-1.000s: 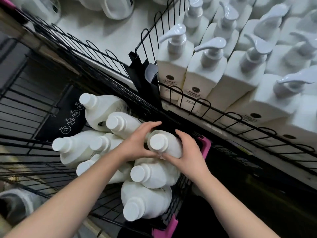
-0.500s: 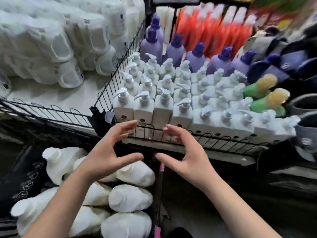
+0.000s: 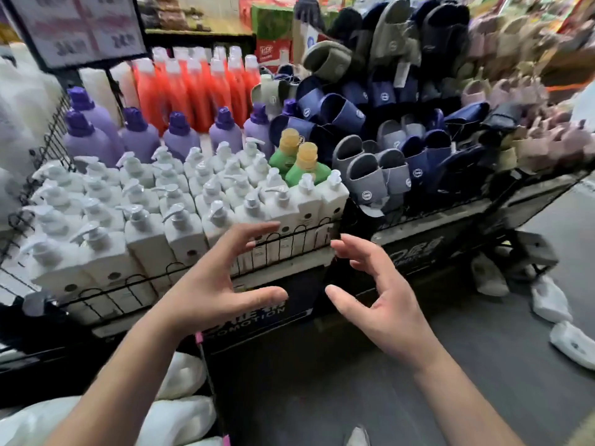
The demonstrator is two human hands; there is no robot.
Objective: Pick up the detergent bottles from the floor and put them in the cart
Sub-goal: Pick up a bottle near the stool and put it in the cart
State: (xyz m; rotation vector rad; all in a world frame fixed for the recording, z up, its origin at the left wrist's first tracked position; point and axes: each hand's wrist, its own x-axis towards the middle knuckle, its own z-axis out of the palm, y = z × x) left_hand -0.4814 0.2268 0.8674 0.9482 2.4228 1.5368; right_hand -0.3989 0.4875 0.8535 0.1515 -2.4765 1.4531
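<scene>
Head view: the cart [image 3: 206,375] at lower left holds loaded bottles [image 3: 183,376], while further detergent bottles [image 3: 549,302] lie on the floor at far right. Left hand [image 3: 212,284] and right hand [image 3: 381,300] hover empty between them, fingers spread and curved, apparently preshaped for a two-handed bottle grasp.

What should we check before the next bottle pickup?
1. Left hand empty: ok.
2. Right hand empty: ok.
3. Floor bottles in view, far right: ok.
4. Floor bottles within reach: likely not ok; they lie well to the right of both hands.
5. Cart has room: cannot tell; only its corner shows, with white bottles inside.
</scene>
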